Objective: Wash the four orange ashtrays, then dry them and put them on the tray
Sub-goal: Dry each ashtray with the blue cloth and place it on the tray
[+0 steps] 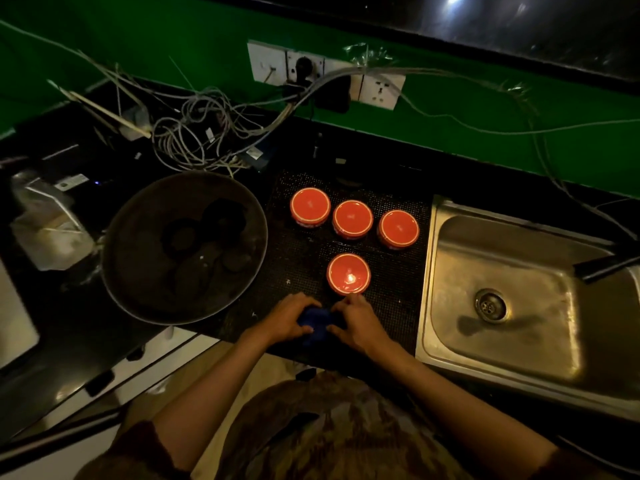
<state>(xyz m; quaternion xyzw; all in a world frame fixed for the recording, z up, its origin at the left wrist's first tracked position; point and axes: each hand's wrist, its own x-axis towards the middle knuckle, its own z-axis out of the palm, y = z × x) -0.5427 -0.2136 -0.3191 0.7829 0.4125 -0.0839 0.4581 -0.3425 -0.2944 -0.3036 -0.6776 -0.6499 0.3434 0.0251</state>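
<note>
Four orange ashtrays set out on the tray, with a blue cloth held at its near edge.

To the left, a large round metal pan [183, 247] with dark pieces in it is seen on the black counter. Just right of it, the dark perforated tray [398, 292] carries all four ashtrays, apparently bottom up: the left ashtray [310, 206], the middle ashtray [353, 218] and the right ashtray [398, 229] in a row at the back, and the near ashtray [348, 274] alone in front. Below that one, the blue cloth [317, 325] is gripped between the left hand [289, 318] and the right hand [356, 323], close together, fingers curled onto it. Furthest right, the steel sink [512, 299] lies empty. The task is judged all but finished; whether every piece is dry cannot be told.
</note>
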